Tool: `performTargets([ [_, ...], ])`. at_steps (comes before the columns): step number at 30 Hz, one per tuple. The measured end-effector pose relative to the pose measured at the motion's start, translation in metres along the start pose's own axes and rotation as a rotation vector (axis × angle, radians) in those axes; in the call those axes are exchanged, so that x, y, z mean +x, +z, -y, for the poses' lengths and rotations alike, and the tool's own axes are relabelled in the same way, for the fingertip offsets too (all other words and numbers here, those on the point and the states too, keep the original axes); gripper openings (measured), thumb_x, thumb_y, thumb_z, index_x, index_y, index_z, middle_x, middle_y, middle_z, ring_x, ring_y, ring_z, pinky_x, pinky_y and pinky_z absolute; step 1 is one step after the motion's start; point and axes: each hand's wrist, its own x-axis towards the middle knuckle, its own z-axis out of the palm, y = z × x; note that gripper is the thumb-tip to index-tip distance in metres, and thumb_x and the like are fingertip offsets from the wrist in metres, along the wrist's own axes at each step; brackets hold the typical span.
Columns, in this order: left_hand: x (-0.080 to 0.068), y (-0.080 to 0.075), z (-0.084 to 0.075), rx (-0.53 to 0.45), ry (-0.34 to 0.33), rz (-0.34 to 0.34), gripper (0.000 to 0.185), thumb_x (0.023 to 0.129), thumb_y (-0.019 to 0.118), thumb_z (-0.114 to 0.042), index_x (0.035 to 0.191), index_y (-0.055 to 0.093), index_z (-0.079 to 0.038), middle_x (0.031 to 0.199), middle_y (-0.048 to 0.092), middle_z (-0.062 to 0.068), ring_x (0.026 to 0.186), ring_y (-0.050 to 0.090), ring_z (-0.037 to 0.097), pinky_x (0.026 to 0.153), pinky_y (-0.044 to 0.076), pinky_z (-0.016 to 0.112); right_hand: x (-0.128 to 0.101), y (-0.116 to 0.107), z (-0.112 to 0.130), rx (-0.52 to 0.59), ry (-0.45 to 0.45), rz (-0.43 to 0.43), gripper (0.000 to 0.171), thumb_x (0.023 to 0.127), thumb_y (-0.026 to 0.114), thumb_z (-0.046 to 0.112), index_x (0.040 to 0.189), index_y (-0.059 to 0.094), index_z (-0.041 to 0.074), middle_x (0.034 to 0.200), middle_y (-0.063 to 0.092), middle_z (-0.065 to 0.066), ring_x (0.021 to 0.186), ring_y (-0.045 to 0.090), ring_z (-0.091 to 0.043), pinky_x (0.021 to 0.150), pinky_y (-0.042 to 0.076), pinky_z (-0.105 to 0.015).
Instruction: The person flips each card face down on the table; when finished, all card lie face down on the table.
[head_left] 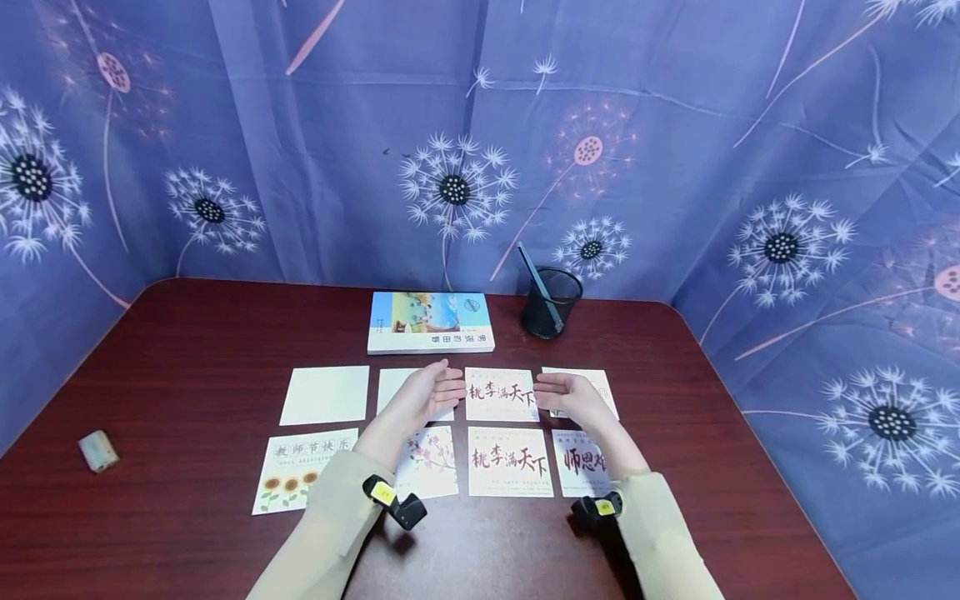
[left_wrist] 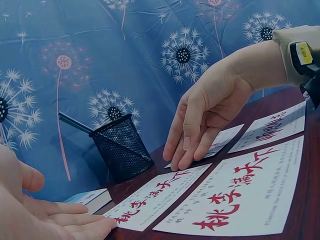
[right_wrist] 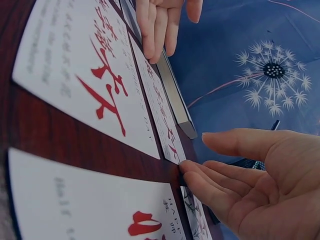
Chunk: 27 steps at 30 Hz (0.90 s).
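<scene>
- In the head view, the left hand point(head_left: 426, 396) reached to the middle of the frame, fingers straight and released, tips at the left edge of the upper red-lettered card point(head_left: 501, 395).
- Right of centre there, the right hand point(head_left: 576, 400) was released too, its extended fingers at that card's right edge, so the card lay flat on the table point(head_left: 187, 392) between both hands.
- Just below it was the lower red-lettered card point(head_left: 510, 462); a blank card point(head_left: 325, 396) and a sunflower card point(head_left: 294, 473) lay left of centre.
- Above the cards I saw a book point(head_left: 431, 323) and, right of it, a mesh holder point(head_left: 550, 307) with a pen point(head_left: 532, 268).
- In the left wrist view, the left hand's fingertips met the upper card's near end at lower left; the right hand's fingers pointed down at its far end, near centre.
- In the right wrist view, the upper card was a narrow strip near the middle, the left hand above and the right hand at lower right; whether fingertips pressed it, I could not tell.
</scene>
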Motion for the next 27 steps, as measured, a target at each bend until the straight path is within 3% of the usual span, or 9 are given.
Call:
performTargets([
  [8, 0.0007, -0.0017, 0.0005, -0.041, -0.025, 0.008, 0.056, 0.108, 0.022, -0.025, 0.142, 0.033, 0.017, 0.143, 0.039, 0.039, 0.136, 0.04, 0.046, 0.116, 0.033, 0.047, 0.0008, 0.0015, -0.001, -0.018, -0.013, -0.014, 0.05, 0.095, 0.06, 0.008, 0.138, 0.046, -0.012, 0.136, 0.055, -0.028, 0.123, 0.058, -0.033, 0.107, 0.046, -0.042],
  [27, 0.0008, 0.0013, 0.0004, -0.088, -0.033, -0.021, 0.054, 0.108, 0.025, -0.025, 0.144, 0.032, 0.015, 0.147, 0.038, 0.033, 0.137, 0.039, 0.044, 0.118, 0.032, 0.046, 0.0021, 0.0012, -0.0029, -0.004, -0.019, -0.018, 0.05, 0.095, 0.059, 0.009, 0.139, 0.045, -0.011, 0.138, 0.054, -0.027, 0.126, 0.055, -0.035, 0.11, 0.042, -0.043],
])
